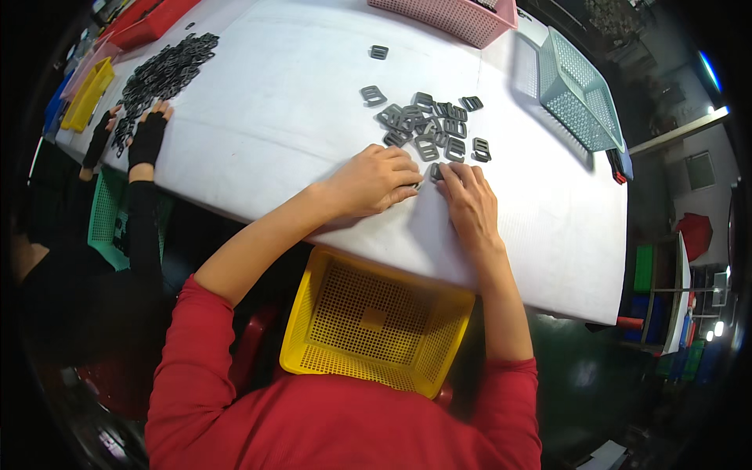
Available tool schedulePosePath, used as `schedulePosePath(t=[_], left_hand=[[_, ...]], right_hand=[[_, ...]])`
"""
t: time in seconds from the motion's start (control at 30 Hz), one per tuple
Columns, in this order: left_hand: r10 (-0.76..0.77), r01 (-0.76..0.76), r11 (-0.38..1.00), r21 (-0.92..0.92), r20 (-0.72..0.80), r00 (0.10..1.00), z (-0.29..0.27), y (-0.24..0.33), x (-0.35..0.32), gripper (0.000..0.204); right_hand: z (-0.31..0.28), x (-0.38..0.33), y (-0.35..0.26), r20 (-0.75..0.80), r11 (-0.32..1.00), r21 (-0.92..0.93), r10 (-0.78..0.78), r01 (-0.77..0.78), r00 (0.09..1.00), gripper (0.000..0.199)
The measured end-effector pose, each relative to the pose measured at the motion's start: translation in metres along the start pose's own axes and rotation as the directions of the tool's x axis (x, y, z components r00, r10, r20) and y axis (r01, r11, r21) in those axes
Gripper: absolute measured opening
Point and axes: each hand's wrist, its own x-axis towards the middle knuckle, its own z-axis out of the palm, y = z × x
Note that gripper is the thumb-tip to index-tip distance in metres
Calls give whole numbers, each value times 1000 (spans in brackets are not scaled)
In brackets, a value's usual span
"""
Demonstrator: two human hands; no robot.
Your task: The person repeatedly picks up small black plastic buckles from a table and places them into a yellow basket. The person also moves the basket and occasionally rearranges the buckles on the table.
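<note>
Several dark grey tri-glide buckles [454, 149] lie in a loose pile on the white-covered table [298, 102]. Just below the pile, my left hand [376, 182] is closed, its curled fingertips on a buckle whose edge barely shows. Across a small gap, my right hand [471, 207] pinches another buckle [436, 171] at the near side of the pile, with its fingers covering part of it. One lone buckle [379, 52] rests farther back.
A yellow perforated basket [376, 381] sits below the table edge before my body. Pink [450, 22] and light-blue [578, 90] baskets stand at the back and right. At left, a co-worker's black-gloved hands [147, 141] touch a heap of black parts [168, 70].
</note>
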Motion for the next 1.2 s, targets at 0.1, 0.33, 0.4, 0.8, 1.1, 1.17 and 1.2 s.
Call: schedulePosePath(t=[0.1, 0.33, 0.4, 0.8, 1.1, 1.17, 1.2], left_hand=[[-89, 87, 994, -61, -33, 995, -2, -8, 18, 37], [107, -106, 994, 14, -77, 991, 6, 6, 12, 28], [84, -80, 996, 31, -141, 986, -1, 7, 8, 27], [-160, 229, 960, 161, -355, 921, -6, -65, 25, 32], [-362, 438, 897, 62, -467, 807, -9, -22, -88, 38], [-437, 533, 839, 105, -453, 777, 11, -10, -111, 43], [-466, 563, 822, 83, -470, 750, 25, -7, -113, 44]], right_hand=[[-17, -11, 5, 99, 966, 152, 194, -207, 976, 24], [-15, 16, 27, 65, 989, 100, 108, -114, 992, 31], [-6, 19, 27, 118, 998, -14, 66, -65, 991, 28], [30, 62, 27, 104, 985, -125, -106, 119, 989, 17], [29, 58, 78, 21, 815, 550, 205, -183, 978, 19], [28, 30, 88, 8, 865, 454, 239, -216, 971, 19], [28, 26, 98, 26, 866, 460, 208, -196, 978, 19]])
